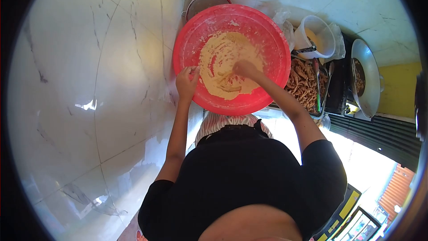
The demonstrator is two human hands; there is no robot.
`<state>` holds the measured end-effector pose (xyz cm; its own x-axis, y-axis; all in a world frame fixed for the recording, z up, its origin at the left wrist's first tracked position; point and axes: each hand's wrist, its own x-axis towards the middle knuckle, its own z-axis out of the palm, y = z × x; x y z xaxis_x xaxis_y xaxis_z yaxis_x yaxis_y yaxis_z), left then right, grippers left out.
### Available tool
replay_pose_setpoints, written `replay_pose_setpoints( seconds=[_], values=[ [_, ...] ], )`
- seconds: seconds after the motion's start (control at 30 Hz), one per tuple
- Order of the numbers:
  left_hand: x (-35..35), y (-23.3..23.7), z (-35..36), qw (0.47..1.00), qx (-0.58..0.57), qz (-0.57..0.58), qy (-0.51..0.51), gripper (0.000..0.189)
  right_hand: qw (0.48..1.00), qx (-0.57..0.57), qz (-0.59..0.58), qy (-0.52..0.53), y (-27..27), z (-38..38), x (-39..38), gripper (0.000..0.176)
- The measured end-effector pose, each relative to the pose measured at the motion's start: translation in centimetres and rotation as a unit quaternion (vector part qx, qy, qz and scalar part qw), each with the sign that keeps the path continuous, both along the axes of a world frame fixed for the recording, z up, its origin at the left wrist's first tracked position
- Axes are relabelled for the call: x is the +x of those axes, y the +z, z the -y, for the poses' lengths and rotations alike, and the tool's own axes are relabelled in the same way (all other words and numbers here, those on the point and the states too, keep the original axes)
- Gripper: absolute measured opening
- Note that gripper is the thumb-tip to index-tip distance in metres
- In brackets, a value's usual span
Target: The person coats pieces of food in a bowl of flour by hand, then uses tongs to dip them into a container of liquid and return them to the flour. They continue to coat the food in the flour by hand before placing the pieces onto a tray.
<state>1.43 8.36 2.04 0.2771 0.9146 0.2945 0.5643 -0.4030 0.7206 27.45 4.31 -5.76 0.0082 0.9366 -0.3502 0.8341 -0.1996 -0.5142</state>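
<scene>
A wide red plastic basin (275, 40) in front of me holds pale yellow flour (236, 44), spread and furrowed across its bottom. My left hand (187, 79) is at the left side of the basin, over its rim, with fingers bent and drawn in toward the thumb; I cannot tell what, if anything, is between them. My right hand (245, 69) reaches down to the flour near the middle, its fingers smeared by motion. Just below that hand, flour-coated strips (229, 88) lie in the basin.
Right of the basin, a tray of brown fried pieces (303, 85) holds green-handled tongs (318, 93). Behind it stands a white plastic tub (327, 40). A metal wok (372, 80) sits farther right. A tiled wall (111, 62) rises close on the left.
</scene>
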Motion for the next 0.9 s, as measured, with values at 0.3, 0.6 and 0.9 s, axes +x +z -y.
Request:
replay_pose_setpoints(
  seconds=[0.3,0.6,0.9],
  values=[
    [0.0,0.3,0.1,1.000,-0.005,-0.003,-0.002,0.026,0.961,0.139,0.186,0.152,-1.6,-0.6,-2.2,0.026],
    [0.0,0.0,0.0,1.000,0.013,-0.012,-0.009,0.025,0.967,-0.115,-0.176,0.147,0.8,-1.8,-1.0,0.034],
    [-0.1,0.1,-0.1,1.000,0.009,-0.015,-0.008,0.025,0.995,0.057,-0.081,-0.010,-2.3,-2.7,1.2,0.028]
  ],
)
